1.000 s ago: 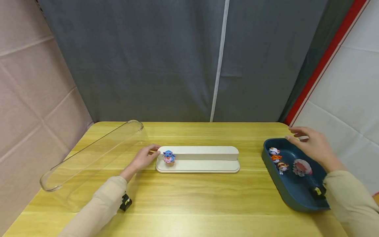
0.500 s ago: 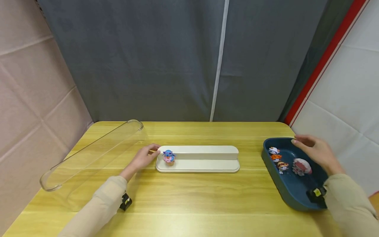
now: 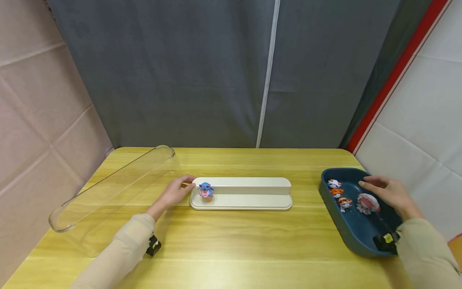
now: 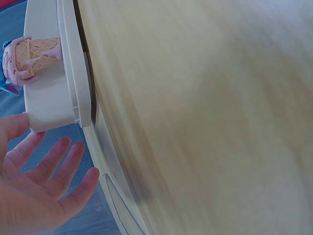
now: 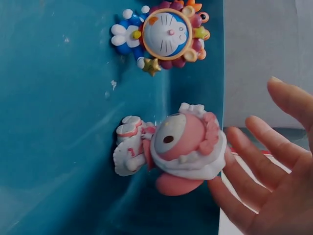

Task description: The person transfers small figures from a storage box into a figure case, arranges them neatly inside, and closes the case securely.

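A long white display base [image 3: 249,200] with a raised step lies on the table. On its left end stands a figurine [image 3: 206,192], blue on top, with a pink-topped ice cream cone below. My left hand [image 3: 177,190] rests at that end, thumb and index fingertips [image 4: 36,137] right at the base's edge. My right hand [image 3: 391,194] is over the dark blue tray [image 3: 335,224], fingers spread and nothing held. Close to its fingertips lies a pink-hooded figurine [image 5: 188,142] with a white frill. Beside that lies a blue-and-white cat figurine [image 5: 166,36] with a flower-like ring around its face.
Several smaller figurines [image 3: 337,193] line the tray's left side. A clear curved cover [image 3: 115,192] lies slantwise on the table at the left. Grey curtain [image 3: 180,80] hangs behind the table, and a white panel [image 3: 426,120] stands at the right.
My right hand has come down and toward me, from above the tray's far edge to beside the pink-hooded figurine. The left hand and the base have stayed in place.
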Demonstrator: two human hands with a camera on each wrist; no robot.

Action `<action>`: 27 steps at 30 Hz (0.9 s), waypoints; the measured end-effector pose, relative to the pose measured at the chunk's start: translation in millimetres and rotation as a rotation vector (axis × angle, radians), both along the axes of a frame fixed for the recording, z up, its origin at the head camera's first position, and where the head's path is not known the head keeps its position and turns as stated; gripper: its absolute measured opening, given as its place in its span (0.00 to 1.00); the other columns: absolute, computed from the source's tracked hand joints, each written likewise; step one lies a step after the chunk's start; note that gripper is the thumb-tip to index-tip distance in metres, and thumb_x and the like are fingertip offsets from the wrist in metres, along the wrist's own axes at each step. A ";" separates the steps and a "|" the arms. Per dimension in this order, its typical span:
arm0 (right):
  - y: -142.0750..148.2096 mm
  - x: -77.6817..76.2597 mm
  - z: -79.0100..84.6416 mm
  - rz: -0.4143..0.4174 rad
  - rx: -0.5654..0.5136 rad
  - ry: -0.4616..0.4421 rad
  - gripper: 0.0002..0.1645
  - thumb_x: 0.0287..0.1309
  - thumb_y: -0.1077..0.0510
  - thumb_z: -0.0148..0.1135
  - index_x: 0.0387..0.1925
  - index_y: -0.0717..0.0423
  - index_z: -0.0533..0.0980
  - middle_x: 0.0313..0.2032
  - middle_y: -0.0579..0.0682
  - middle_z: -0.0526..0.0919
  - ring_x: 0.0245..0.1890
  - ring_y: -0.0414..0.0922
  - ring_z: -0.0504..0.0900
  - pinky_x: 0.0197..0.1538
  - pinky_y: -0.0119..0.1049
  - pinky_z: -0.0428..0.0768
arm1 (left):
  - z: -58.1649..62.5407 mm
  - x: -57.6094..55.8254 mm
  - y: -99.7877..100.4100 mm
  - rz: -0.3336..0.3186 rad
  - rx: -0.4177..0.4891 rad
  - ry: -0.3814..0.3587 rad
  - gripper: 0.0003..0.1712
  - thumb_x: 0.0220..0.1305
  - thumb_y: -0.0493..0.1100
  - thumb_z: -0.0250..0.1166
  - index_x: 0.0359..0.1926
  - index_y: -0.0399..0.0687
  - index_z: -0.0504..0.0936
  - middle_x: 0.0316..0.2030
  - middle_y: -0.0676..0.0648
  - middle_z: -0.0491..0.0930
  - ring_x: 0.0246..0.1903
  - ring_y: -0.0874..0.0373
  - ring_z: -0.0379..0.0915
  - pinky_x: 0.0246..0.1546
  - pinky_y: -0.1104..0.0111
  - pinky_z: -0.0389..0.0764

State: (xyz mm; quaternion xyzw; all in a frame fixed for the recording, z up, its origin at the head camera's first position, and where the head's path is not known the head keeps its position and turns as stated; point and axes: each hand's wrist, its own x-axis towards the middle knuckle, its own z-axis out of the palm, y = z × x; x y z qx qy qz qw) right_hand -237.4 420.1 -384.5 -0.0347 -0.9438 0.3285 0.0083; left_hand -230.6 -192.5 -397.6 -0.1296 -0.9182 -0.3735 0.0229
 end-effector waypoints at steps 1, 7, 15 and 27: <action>-2.0 2.9 1.9 0.018 0.010 0.000 0.37 0.51 0.35 0.54 0.50 0.61 0.69 0.43 0.58 0.74 0.38 0.48 0.70 0.35 0.51 0.72 | 0.1 0.1 0.0 0.000 0.000 0.000 0.16 0.63 0.41 0.53 0.49 0.37 0.73 0.43 0.38 0.74 0.43 0.45 0.69 0.45 0.56 0.70; -18.6 17.0 14.8 0.136 -0.040 -0.093 0.40 0.57 0.42 0.52 0.54 0.75 0.62 0.49 0.74 0.65 0.45 0.63 0.64 0.42 0.57 0.66 | 0.0 0.2 -0.1 -0.010 0.001 0.009 0.16 0.63 0.41 0.53 0.49 0.36 0.73 0.43 0.37 0.75 0.43 0.45 0.70 0.45 0.56 0.70; -23.0 24.2 17.9 0.155 -0.018 -0.191 0.39 0.58 0.44 0.51 0.55 0.75 0.60 0.47 0.71 0.69 0.45 0.60 0.67 0.42 0.55 0.67 | 0.4 0.7 1.1 0.001 0.005 -0.007 0.16 0.63 0.41 0.53 0.49 0.37 0.73 0.43 0.37 0.74 0.43 0.44 0.70 0.44 0.56 0.70; -10.9 23.6 14.5 0.240 -0.033 -0.290 0.36 0.59 0.49 0.51 0.55 0.77 0.58 0.45 0.68 0.70 0.36 0.49 0.72 0.35 0.36 0.75 | 0.9 0.3 4.2 0.006 0.007 -0.013 0.16 0.63 0.40 0.54 0.49 0.37 0.73 0.43 0.37 0.75 0.42 0.44 0.71 0.44 0.55 0.71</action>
